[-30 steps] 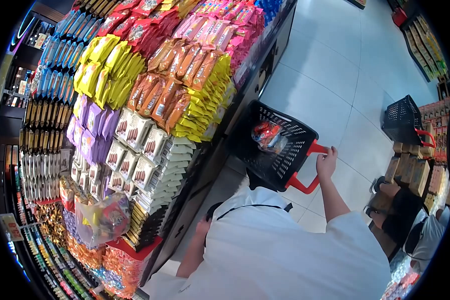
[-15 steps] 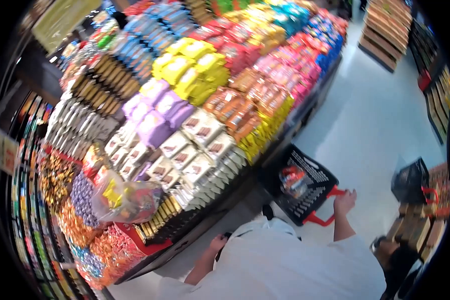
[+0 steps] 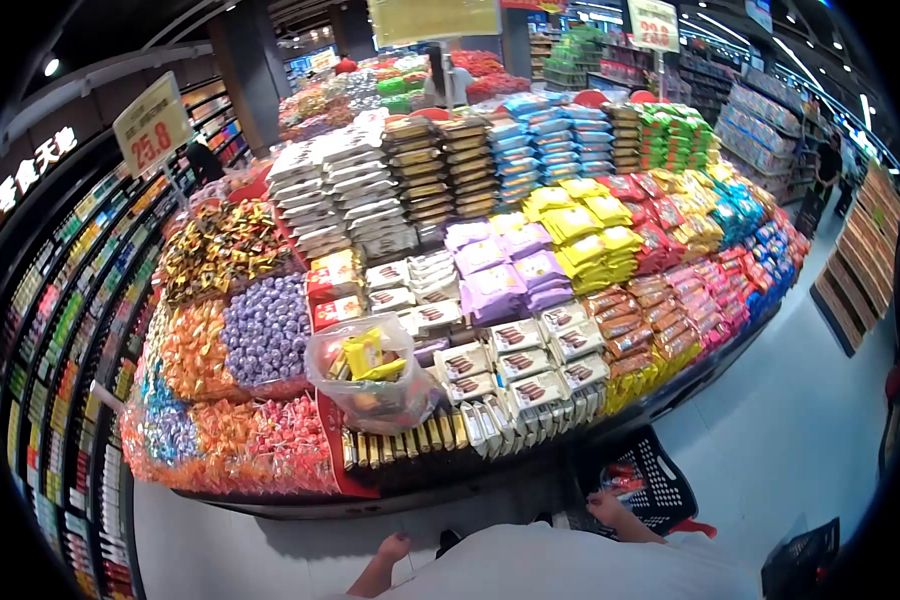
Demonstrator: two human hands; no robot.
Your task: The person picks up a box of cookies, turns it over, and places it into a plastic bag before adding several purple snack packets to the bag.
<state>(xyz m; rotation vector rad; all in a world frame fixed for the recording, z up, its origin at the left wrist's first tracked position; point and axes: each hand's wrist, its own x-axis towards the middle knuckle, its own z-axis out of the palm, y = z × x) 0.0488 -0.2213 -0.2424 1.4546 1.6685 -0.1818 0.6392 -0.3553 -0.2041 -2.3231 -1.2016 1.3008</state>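
Note:
My left hand [image 3: 394,547] is low in front of my white shirt, fingers curled in, with nothing visible in it. My right hand [image 3: 604,506] is over the near left part of a black basket [image 3: 665,482], its fingers loosely apart and holding nothing visible. A red package [image 3: 622,478] lies in the basket just beyond that hand. The basket's red handle [image 3: 695,527] lies to the right, apart from my hand. A clear plastic bag [image 3: 375,375] with yellow and other packets stands on the candy display.
The wide display holds purple packs [image 3: 495,290], white packs [image 3: 520,365] and loose wrapped candies [image 3: 267,337]. Its dark lower edge [image 3: 300,505] runs in front of me. Shelves [image 3: 80,370] stand left. Another black basket [image 3: 802,560] and wooden crates [image 3: 860,260] are at right.
The view has turned toward the right and up over the display. My right hand has let go of the basket's red handle and moved left over the basket.

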